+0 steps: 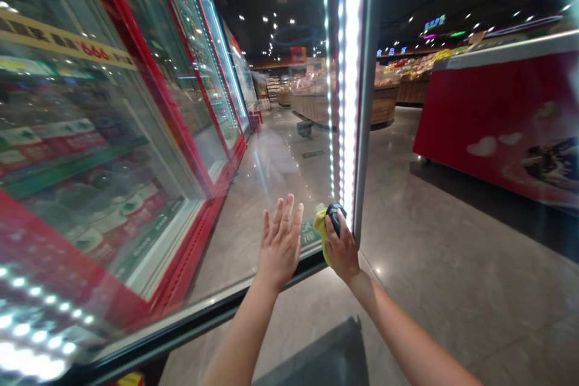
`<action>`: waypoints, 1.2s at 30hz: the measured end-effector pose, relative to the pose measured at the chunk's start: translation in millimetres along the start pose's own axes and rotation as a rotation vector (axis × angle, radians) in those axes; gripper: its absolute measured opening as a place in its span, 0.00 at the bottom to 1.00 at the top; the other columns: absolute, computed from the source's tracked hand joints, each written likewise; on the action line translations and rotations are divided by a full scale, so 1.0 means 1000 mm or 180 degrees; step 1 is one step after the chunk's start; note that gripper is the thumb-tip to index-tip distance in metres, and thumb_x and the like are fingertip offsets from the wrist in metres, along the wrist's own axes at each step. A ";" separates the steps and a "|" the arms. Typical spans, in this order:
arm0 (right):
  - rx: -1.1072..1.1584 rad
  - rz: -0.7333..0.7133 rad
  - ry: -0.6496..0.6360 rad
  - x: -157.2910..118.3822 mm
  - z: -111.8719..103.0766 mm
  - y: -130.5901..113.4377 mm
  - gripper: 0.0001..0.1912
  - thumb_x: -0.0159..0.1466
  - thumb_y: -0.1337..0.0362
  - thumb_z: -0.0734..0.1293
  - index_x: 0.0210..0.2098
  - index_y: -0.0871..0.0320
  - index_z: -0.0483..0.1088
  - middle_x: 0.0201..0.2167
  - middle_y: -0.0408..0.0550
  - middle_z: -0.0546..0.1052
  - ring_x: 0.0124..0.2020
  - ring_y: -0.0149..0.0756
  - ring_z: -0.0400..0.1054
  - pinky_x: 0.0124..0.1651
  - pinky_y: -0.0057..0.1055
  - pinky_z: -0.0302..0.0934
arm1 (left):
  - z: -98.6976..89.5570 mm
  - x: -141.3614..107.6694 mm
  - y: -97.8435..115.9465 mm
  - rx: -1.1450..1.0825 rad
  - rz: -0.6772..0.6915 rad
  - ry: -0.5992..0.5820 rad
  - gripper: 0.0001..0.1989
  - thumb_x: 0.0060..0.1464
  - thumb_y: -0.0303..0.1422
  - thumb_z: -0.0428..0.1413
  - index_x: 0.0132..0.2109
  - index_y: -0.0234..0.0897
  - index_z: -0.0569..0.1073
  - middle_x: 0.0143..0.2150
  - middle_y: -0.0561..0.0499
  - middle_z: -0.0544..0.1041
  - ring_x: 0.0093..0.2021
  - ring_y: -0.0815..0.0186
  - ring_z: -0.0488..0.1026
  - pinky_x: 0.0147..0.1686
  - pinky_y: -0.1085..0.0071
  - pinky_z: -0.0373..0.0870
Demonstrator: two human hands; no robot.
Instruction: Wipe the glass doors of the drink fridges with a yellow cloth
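Note:
A glass door [275, 157] with a dark frame and a bright LED strip [350, 72] along its right edge stands swung out in front of me. Near the bottom of the pane, my left hand [280, 244] is raised with its fingers spread, at or close to the glass. To its right, my right hand [342, 247] grips a bunched cloth [322, 232], yellow with a dark part under the fingers. This cloth is at the door's lower right corner, beside the LED strip and a green sticker [308, 230] on the glass.
Red-framed refrigerated cabinets [181, 132] line the left, with packaged goods on shelves behind glass. A red chest freezer [497, 120] with a white top stands at right. Wooden produce stands [384, 99] are farther back on the shiny tiled floor [434, 277].

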State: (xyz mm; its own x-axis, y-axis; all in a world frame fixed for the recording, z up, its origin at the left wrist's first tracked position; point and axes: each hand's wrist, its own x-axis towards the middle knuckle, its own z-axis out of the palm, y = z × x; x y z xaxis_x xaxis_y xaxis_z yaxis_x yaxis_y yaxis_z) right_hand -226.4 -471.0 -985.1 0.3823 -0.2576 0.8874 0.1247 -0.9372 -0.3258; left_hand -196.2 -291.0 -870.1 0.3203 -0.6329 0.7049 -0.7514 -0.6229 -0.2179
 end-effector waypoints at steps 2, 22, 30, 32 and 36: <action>0.0109 0.0118 0.0010 0.024 -0.003 -0.006 0.30 0.70 0.71 0.60 0.70 0.51 0.62 0.72 0.59 0.60 0.70 0.52 0.61 0.66 0.51 0.65 | -0.002 -0.001 -0.003 0.0008 0.0010 0.0042 0.44 0.62 0.25 0.54 0.78 0.39 0.40 0.78 0.42 0.44 0.78 0.54 0.36 0.76 0.46 0.38; 0.0484 -0.0010 0.0964 0.166 0.000 -0.057 0.32 0.72 0.64 0.59 0.74 0.53 0.53 0.74 0.61 0.55 0.74 0.51 0.52 0.70 0.56 0.58 | -0.042 -0.035 -0.067 0.0282 -0.0394 0.0353 0.51 0.57 0.22 0.59 0.78 0.47 0.40 0.79 0.44 0.45 0.78 0.52 0.36 0.74 0.40 0.36; 0.0505 -0.1494 -0.0432 0.099 0.017 -0.088 0.28 0.69 0.70 0.63 0.61 0.33 0.72 0.64 0.41 0.73 0.64 0.42 0.67 0.71 0.48 0.57 | -0.051 -0.051 -0.085 0.0411 -0.0497 0.0368 0.51 0.57 0.21 0.58 0.77 0.49 0.39 0.79 0.44 0.44 0.78 0.50 0.36 0.74 0.38 0.38; 0.0494 -0.1462 -0.0433 0.085 0.013 -0.064 0.28 0.69 0.71 0.62 0.60 0.35 0.73 0.64 0.43 0.73 0.64 0.43 0.68 0.70 0.49 0.59 | -0.055 -0.057 -0.089 0.0411 -0.0545 0.0341 0.52 0.56 0.20 0.58 0.77 0.49 0.39 0.79 0.44 0.43 0.78 0.50 0.35 0.74 0.37 0.39; 0.0470 -0.0386 0.0510 0.132 0.007 -0.052 0.27 0.70 0.65 0.62 0.68 0.52 0.66 0.71 0.58 0.62 0.71 0.54 0.58 0.69 0.57 0.58 | -0.064 -0.070 -0.102 0.0429 -0.0595 0.0320 0.52 0.56 0.21 0.59 0.77 0.50 0.40 0.79 0.43 0.43 0.78 0.48 0.36 0.73 0.36 0.41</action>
State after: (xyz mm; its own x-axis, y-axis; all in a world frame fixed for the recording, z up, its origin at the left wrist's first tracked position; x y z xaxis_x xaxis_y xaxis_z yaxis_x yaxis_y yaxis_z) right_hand -176.6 -454.9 -853.6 0.2080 -0.1903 0.9594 0.2977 -0.9220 -0.2475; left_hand -179.5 -153.7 -854.2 0.3823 -0.4562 0.8036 -0.5987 -0.7847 -0.1606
